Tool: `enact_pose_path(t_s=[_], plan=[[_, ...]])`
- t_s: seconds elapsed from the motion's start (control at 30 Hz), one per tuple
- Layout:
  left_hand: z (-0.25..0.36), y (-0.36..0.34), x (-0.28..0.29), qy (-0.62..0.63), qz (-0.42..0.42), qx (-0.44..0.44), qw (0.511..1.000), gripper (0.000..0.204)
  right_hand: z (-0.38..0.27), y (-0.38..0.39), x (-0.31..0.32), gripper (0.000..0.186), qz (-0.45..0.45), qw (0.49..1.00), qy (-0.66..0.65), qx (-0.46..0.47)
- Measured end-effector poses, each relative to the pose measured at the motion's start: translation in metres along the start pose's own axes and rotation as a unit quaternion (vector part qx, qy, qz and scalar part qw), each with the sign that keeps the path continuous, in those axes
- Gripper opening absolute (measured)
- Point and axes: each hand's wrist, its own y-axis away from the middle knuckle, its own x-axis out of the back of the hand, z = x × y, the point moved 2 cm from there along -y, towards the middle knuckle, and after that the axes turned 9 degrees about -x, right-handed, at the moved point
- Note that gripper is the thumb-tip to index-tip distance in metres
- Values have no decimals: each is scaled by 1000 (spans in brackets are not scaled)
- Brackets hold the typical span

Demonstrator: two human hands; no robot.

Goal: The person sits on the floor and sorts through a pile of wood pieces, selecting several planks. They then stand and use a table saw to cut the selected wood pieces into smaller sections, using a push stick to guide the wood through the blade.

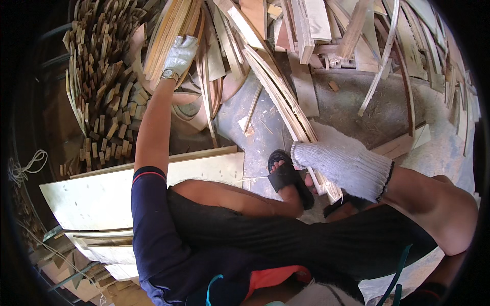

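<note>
Head view: right hand in white knit glove point(342, 158) at 3 o'clock, grip clamped round pale, curved, thin wooden strips point(278, 97) running 12 to 4 — if it loosens, they could drop on the black open-toed sandal point(284, 178). Left hand in white glove point(180, 53), 11 o'clock, on tan curved wooden strips point(173, 28) — can't tell if clamped. Grey littered floor point(265, 145); small brown wood blocks point(109, 102) stacked at 10, pale board offcuts point(317, 20) at 1.
</note>
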Motion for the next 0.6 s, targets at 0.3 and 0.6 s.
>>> enact_pose_path(t_s=[0.3,0.6], plan=[[-6,11,8,-19,-47,81,995,43,-4,-2,-1,42,-31,998,-51,-18],[-4,6,15,14,-130,122,984,75,-10,-5,0,70,7,1000,19,1]])
